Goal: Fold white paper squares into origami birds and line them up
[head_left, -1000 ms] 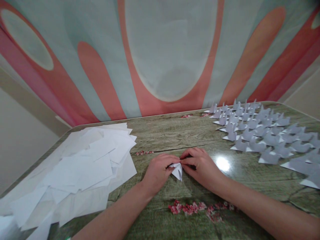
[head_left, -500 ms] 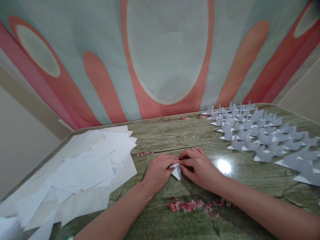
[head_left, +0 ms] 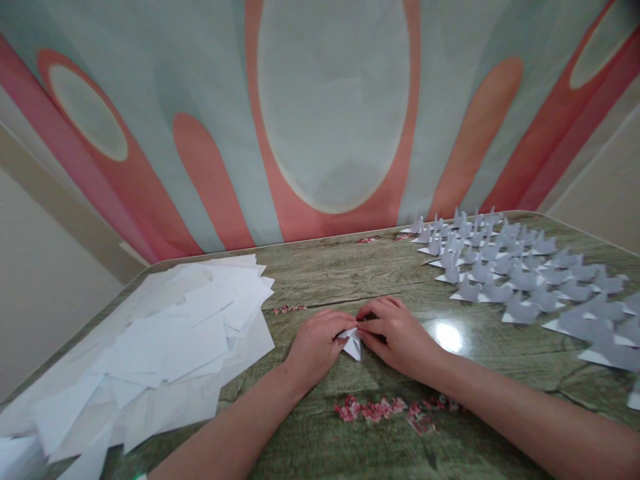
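Observation:
Between my two hands, low over the middle of the table, is a small piece of folded white paper [head_left: 353,346], with a pointed flap facing me. My left hand [head_left: 320,343] grips its left side, fingers closed and thumb tucked at the edge. My right hand [head_left: 387,330] pinches the upper right part, its fingertips meeting those of the left hand at the top. Much of the folded paper is hidden behind the fingers, so its full shape cannot be made out.
A spread heap of white paper sheets [head_left: 165,347] covers the table's left side. Several rows of folded white paper birds [head_left: 520,277] stand at the right. The wood-patterned table [head_left: 320,273] has printed pink flowers; a patterned backdrop [head_left: 333,107] rises behind it.
The camera view has tilted and shifted slightly. Both hands stay at the folded paper with almost the same grip.

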The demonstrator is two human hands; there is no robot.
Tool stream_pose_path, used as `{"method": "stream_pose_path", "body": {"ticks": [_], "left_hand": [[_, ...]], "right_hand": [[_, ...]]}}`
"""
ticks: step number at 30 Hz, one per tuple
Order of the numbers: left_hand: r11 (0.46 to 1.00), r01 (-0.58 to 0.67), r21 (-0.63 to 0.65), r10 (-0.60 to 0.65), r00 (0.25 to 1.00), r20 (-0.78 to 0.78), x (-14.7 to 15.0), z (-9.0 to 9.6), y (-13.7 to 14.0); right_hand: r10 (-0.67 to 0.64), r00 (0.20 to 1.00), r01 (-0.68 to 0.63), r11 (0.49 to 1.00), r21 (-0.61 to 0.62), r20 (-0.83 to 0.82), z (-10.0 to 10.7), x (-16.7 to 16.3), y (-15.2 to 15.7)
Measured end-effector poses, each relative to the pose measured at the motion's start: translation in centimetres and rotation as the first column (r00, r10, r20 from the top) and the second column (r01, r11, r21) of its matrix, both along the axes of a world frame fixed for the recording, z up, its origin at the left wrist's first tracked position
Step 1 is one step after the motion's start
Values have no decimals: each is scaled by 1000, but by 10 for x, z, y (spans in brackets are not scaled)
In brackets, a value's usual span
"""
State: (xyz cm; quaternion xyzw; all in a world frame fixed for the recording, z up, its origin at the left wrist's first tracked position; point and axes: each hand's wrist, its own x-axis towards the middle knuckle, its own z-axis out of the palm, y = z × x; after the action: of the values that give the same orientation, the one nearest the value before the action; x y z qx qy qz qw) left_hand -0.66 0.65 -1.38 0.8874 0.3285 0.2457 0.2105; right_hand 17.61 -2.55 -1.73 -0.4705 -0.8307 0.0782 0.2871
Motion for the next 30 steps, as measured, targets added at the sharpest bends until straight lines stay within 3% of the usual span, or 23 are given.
{"method": "stream_pose_path", "body": {"ticks": [14,30], "left_hand": [[996,-66,60,71,994,-82,-2,-3,-2],[989,-2,148,31,982,-188,0,3,-9]], "right_hand": [[17,1000,-18,996,86,12,-3,0,0],[89,993,-104,971,216,76,-2,2,3]]}}
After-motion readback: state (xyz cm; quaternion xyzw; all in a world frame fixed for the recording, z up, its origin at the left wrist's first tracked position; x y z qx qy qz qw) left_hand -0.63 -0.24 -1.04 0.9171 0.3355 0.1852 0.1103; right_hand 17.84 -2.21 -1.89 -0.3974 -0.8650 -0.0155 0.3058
